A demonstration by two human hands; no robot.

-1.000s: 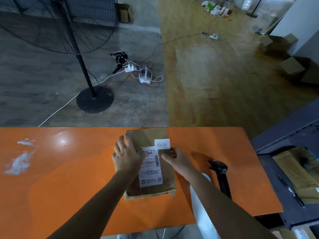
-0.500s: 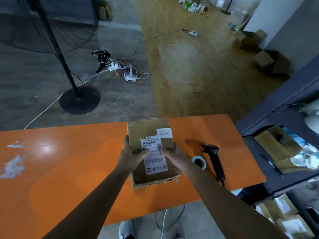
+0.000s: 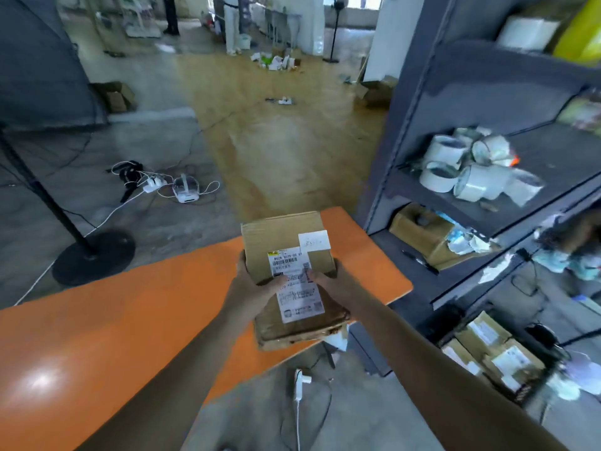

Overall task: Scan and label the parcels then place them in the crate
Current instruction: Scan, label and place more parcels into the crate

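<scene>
Cardboard parcel point(image 3: 286, 237) held in both hands over the right end of the orange bench point(image 3: 130, 320)
The left hand point(image 3: 252, 286) and the right hand point(image 3: 333, 283) grip its side edges, fingers curled round it, thumbs on the white shipping label point(image 3: 297, 299). A small white sticker point(image 3: 313, 239) sits beside that label. Grey shelving point(image 3: 422, 125) with tape rolls point(image 3: 478, 182) stands right of the bench.

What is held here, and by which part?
The parcel: left hand grips its left edge, right hand its right edge, thumbs on top.
</scene>
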